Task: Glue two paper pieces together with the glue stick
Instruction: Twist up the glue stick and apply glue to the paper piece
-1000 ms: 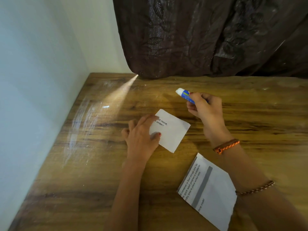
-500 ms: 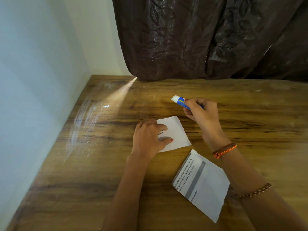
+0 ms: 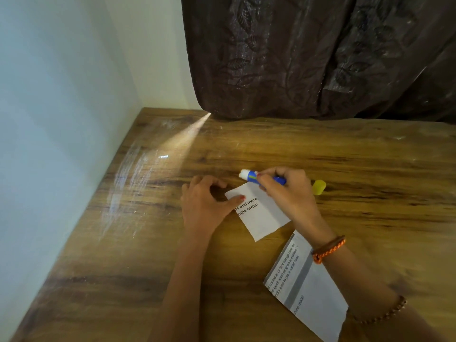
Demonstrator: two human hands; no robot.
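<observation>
Judging by how things lie on the wooden table, the gluing has hardly begun: the yellow cap is off and sits just beyond the right hand, yet the two papers are apart and no glue shows on either.

From the head view, the only one there is, the right hand has its fingers wrapped round the blue glue stick, whose white end points left, just above the far corner of the small paper piece. Whether that end touches the sheet I cannot tell. The left hand is loosely curled, its thumb pressing down the paper's near-left edge to pin it flat; it grips nothing.

That small sheet is thin, matte white, four-cornered, with a few printed words. The larger paper piece lies nearer the person, partly under the right forearm, printed with small text and a grey band, its lower edge ragged as if torn. The tabletop is glossy wood grain, scuffed, with a streak of light. A dark curtain with a leaf pattern hangs behind.

Spreading, joining and pressing all seem left to do.
</observation>
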